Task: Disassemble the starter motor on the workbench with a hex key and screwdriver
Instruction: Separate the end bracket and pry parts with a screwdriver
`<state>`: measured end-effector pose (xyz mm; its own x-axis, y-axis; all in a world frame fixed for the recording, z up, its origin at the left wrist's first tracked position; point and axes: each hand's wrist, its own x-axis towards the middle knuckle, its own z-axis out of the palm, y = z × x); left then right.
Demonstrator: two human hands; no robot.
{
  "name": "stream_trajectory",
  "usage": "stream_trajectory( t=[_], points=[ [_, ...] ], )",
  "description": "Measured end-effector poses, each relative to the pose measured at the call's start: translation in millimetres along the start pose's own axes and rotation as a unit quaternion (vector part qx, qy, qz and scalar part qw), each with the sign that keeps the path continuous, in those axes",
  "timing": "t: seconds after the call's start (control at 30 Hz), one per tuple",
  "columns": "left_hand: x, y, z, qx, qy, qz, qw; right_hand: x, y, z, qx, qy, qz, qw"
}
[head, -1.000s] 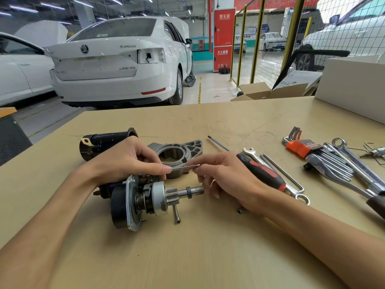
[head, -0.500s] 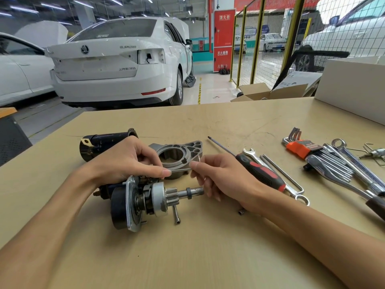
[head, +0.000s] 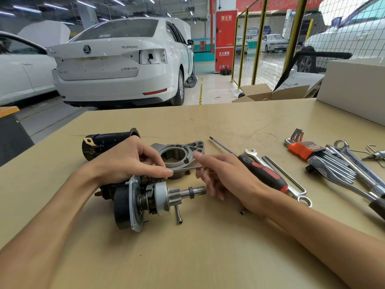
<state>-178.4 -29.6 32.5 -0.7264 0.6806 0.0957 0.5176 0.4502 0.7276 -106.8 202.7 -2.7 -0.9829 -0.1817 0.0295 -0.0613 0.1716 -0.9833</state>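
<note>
**Starter motor: partial teardown, housing removed**

Starter motor assembly lies on its side on the workbench, near the front edge, with its pinion shaft pointing to the person's right. The shaft and gear are fully exposed.

**Completed, as far as visible**
1. The aluminium nose housing is off and rests on the bench just behind the assembly.
2. A black cylindrical body lies apart, behind the left hand.
3. 1 socket-head bolt lies loose beside the gear; a small dark fastener lies near the right forearm.

**Hand state**
- Left hand: rests over the rear of the assembly, thumb and fingertips pinching 1 end of a thin steel rod, probably a long through-bolt or a hex key; which one cannot be told.
- Right hand: fingers extended and relaxed, motion-blurred, holding nothing. Its fingertips sit just beside the rod's free end.

**Remaining, by judgement**
The plate, gear carrier and drive parts are not yet separated, so the job appears roughly half done. The screwdriver lies on the bench beside the right wrist, and the hex key set lies further right among the wrenches.
</note>
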Motion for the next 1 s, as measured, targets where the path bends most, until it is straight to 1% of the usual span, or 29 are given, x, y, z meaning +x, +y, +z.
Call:
stream_trajectory(
  t=[0.07,0.17,0.3,0.5,0.6,0.67,0.73,0.8,0.93,1.0],
  points=[
    [-0.3,-0.6,0.0,-0.001,0.003,0.0,1.0,0.0,1.1,-1.6,-0.017,0.001,0.006,1.0],
    [-0.2,-1.9,-0.3,0.002,0.008,0.005,1.0,0.9,0.9,-3.5,0.014,-0.009,0.01,1.0],
    [0.7,-2.3,-0.7,-0.001,0.009,-0.002,1.0,1.7,2.1,-4.1,0.018,-0.013,-0.013,1.0],
    [1.2,-0.8,0.1,0.01,-0.008,0.008,1.0,3.8,5.9,-1.9,0.005,0.013,-0.02,1.0],
    [1.1,-2.3,-0.3,0.01,-0.001,0.012,1.0,4.2,5.7,-1.4,0.026,0.015,-0.014,0.999],
    [1.2,-2.9,-0.3,0.009,0.002,0.012,1.0,5.0,5.2,-0.7,0.039,0.033,-0.005,0.999],
    [1.3,-3.5,-0.3,0.006,0.003,0.013,1.0,5.3,6.1,-0.6,-0.008,0.064,0.006,0.998],
    [1.0,-4.2,-0.5,0.002,0.005,0.014,1.0,4.5,5.8,0.1,-0.073,0.075,0.013,0.994],
    [1.4,-4.3,-0.2,0.006,0.009,0.02,1.0,3.6,4.4,0.3,-0.106,0.09,0.019,0.99],
    [1.4,-3.9,0.1,0.007,0.013,0.019,1.0,3.8,4.4,1.1,-0.15,0.091,0.008,0.984]
  ],
)
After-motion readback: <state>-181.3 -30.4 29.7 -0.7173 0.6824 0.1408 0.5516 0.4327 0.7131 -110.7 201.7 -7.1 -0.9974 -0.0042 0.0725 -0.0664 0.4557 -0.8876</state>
